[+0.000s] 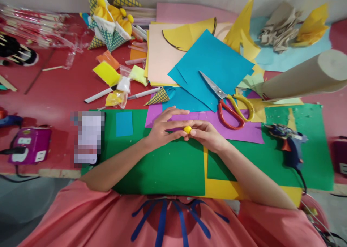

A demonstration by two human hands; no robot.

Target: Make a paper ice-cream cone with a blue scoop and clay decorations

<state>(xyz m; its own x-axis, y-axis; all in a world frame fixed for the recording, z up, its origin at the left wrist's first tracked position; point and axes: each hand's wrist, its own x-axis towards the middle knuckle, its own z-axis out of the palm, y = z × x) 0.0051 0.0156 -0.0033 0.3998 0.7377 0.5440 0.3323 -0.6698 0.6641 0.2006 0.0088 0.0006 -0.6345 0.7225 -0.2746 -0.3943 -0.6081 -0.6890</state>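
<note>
A small yellow ball, like soft clay, sits between my two hands above the green paper sheet. My left hand lies over it with fingers stretched nearly flat, touching the ball's left side. My right hand pinches the ball from the right with curled fingertips. Just behind the hands lies a purple sheet. A small patterned paper cone rests behind my left hand.
Red-and-yellow-handled scissors lie on blue paper. A glue gun lies at right, a cardboard roll behind it. A purple power strip sits at left. Clay packets, a pen and finished cones lie behind.
</note>
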